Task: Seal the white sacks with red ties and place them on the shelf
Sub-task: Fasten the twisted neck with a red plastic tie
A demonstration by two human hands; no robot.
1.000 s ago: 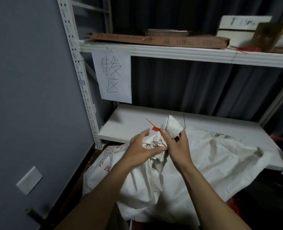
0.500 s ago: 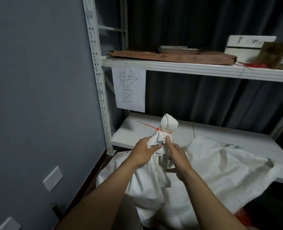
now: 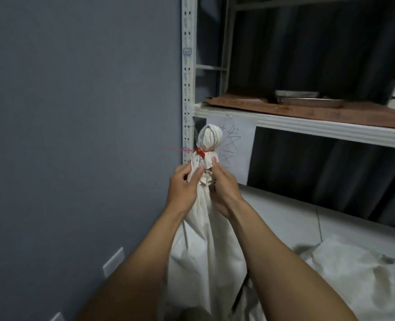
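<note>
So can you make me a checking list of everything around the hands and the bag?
Surface: white lower shelf, bare near the hands.
Job's things: white sack held upright, neck cinched by a red tie, tail sticking out left; second sack lies loose at lower right.
Clutter: flat cardboard and a metal tray on the upper shelf; paper sign hanging below it.
Grippers: left hand and right hand both grip the sack's neck under the tie.
Cables: nothing seen.
Surroundings: grey wall, dark curtain.

The white sack (image 3: 205, 246) is held upright, its gathered neck cinched by a red tie (image 3: 200, 152) whose tail points left. A second white sack (image 3: 344, 281) lies crumpled on the shelf (image 3: 284, 214).
</note>
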